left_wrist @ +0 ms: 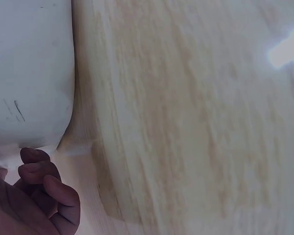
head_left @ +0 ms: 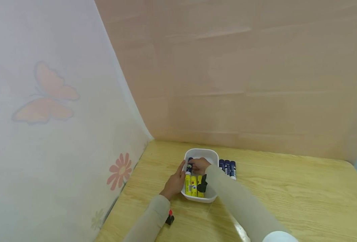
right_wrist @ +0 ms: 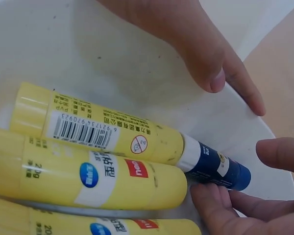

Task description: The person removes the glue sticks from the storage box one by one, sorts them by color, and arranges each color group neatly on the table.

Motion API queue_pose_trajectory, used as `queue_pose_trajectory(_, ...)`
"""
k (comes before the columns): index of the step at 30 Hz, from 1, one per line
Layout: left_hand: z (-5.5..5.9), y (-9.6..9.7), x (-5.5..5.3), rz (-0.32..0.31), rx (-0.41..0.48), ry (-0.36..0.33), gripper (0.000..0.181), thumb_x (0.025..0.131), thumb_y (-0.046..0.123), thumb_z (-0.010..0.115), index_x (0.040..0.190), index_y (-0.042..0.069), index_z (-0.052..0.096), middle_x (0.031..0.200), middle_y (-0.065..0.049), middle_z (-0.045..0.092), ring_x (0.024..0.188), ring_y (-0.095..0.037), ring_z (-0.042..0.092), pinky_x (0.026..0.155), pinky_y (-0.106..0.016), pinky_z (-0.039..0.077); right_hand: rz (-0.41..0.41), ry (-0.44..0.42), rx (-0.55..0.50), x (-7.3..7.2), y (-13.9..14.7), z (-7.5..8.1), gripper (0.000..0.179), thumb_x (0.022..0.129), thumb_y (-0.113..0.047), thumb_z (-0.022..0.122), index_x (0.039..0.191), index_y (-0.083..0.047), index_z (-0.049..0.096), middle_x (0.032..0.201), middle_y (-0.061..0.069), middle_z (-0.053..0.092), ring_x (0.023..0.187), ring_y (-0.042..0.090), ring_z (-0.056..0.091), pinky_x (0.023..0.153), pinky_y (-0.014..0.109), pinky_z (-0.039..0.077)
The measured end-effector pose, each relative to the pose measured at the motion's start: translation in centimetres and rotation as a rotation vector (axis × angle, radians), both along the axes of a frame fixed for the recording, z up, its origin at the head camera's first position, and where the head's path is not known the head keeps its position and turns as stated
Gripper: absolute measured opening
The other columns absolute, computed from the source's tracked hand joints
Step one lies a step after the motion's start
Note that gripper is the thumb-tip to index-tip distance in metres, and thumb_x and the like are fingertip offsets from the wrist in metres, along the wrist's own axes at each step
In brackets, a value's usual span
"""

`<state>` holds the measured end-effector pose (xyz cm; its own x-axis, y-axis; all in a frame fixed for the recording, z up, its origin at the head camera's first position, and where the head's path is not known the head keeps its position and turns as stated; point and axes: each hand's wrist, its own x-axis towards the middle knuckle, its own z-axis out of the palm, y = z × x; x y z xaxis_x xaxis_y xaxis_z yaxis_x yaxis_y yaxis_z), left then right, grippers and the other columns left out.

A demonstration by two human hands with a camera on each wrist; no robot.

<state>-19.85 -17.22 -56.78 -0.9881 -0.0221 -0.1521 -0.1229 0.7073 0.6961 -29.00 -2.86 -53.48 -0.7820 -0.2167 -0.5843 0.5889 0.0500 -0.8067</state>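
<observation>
Inside a white plastic tray [head_left: 201, 150], three yellow glue sticks [head_left: 194, 186] lie side by side at the near end. A dark blue glue stick [right_wrist: 218, 169] with a white band lies end to end with the leftmost yellow one, along the tray's left wall. My right hand [head_left: 200, 164] reaches into the tray; its fingertips touch the blue stick's side while the thumb stands apart from it. My left hand [head_left: 174, 181] grips the tray's left wall, thumb inside and fingers outside. In the left wrist view, its curled fingers [left_wrist: 39, 169] show beside the tray's outer wall.
Three more dark blue glue sticks [head_left: 227, 167] lie in a row on the wooden table [head_left: 287, 188], right beside the tray. A brown papered wall [head_left: 242, 84] rises behind the table. On the left hangs a pale sheet [head_left: 75, 141] with butterfly and flower prints.
</observation>
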Motion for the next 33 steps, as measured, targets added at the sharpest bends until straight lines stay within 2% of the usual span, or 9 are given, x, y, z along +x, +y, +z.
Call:
queue_pose_trajectory(6,0.5,-0.3,0.4,0.011,0.012,-0.008,0.05,0.106,0.042,0.027,0.153,0.049,0.013,0.069,-0.008,0.054,0.053,-0.021,0.048,0.051,-0.037,0.038,-0.001,0.018,-0.006,0.2,-0.4,-0.4,0.037,0.096,-0.011,0.06,0.126,0.01,0.053,0.117,0.02,0.055,0.1,0.026,0.054,0.095,0.041,0.047)
queue_pose_trajectory(12,0.4,-0.6,0.4,0.014,0.018,-0.008,0.05,0.106,0.042,0.027,0.153,0.049,0.013,0.076,-0.007,0.057,0.056,-0.021,0.05,0.053,-0.037,0.039,-0.008,0.019,-0.017,0.3,-0.7,-0.8,0.039,0.096,-0.011,0.061,0.128,0.009,0.051,0.125,0.024,0.054,0.111,0.031,0.054,0.097,0.045,0.045)
queue_pose_trajectory(21,0.4,-0.8,0.5,0.016,0.007,-0.015,0.05,0.106,0.042,0.026,0.153,0.05,0.012,0.07,-0.007,0.055,0.053,-0.021,0.048,0.051,-0.036,0.038,0.018,0.029,-0.033,0.3,-0.9,-0.8,0.033,0.091,-0.004,0.063,0.12,0.011,0.056,0.109,0.018,0.06,0.097,0.024,0.058,0.088,0.039,0.051)
queue_pose_trajectory(25,0.3,-0.7,0.8,0.016,0.002,-0.015,0.049,0.105,0.043,0.024,0.153,0.051,0.012,0.072,-0.006,0.055,0.053,-0.021,0.048,0.052,-0.036,0.038,-0.01,0.046,-0.017,0.5,-1.2,-1.4,0.03,0.09,0.0,0.061,0.116,0.012,0.058,0.1,0.015,0.061,0.091,0.022,0.058,0.09,0.039,0.05)
queue_pose_trajectory(29,0.2,-0.6,0.9,0.015,-0.002,-0.02,0.049,0.105,0.044,0.024,0.152,0.052,0.01,0.073,-0.005,0.055,0.053,-0.02,0.048,0.051,-0.036,0.038,-0.026,0.054,-0.004,0.8,-1.2,-1.3,0.028,0.09,0.0,0.061,0.114,0.013,0.059,0.094,0.013,0.062,0.086,0.02,0.058,0.089,0.039,0.05)
queue_pose_trajectory(33,0.3,-0.5,0.9,0.012,0.0,-0.023,0.049,0.105,0.044,0.024,0.152,0.053,0.01,0.071,-0.006,0.055,0.053,-0.019,0.047,0.05,-0.036,0.039,-0.038,0.053,-0.008,0.7,-1.2,-1.2,0.028,0.091,-0.005,0.063,0.114,0.012,0.06,0.091,0.012,0.064,0.083,0.019,0.06,0.083,0.037,0.052)
